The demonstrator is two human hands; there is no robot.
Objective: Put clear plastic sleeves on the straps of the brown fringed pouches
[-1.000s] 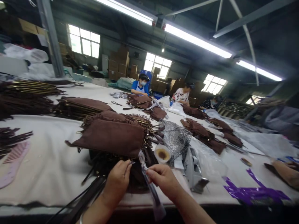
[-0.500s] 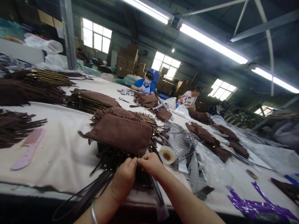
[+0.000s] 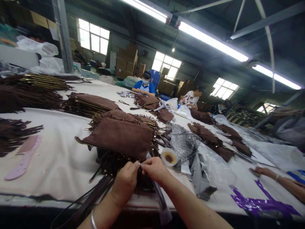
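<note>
Bending inward, the left hand (image 3: 126, 178) and right hand (image 3: 154, 169) are meeting fingertip to fingertip, both pinching a small shiny piece (image 3: 139, 164); the fingers are hiding its shape. The brown fringed pouch (image 3: 120, 136) is lying on a pile just beyond them. Both forearms are crossing the bench's (image 3: 59, 165) front edge, where a plastic-wrapped strap (image 3: 164, 203) is hanging over. Bare cloth is stretching leftward to a pink comb (image 3: 25, 160); a bowl (image 3: 169, 157) and tape dispenser (image 3: 201, 176) are crowding the right. The dispenser is bearing a dark mark, too blurred to read.
</note>
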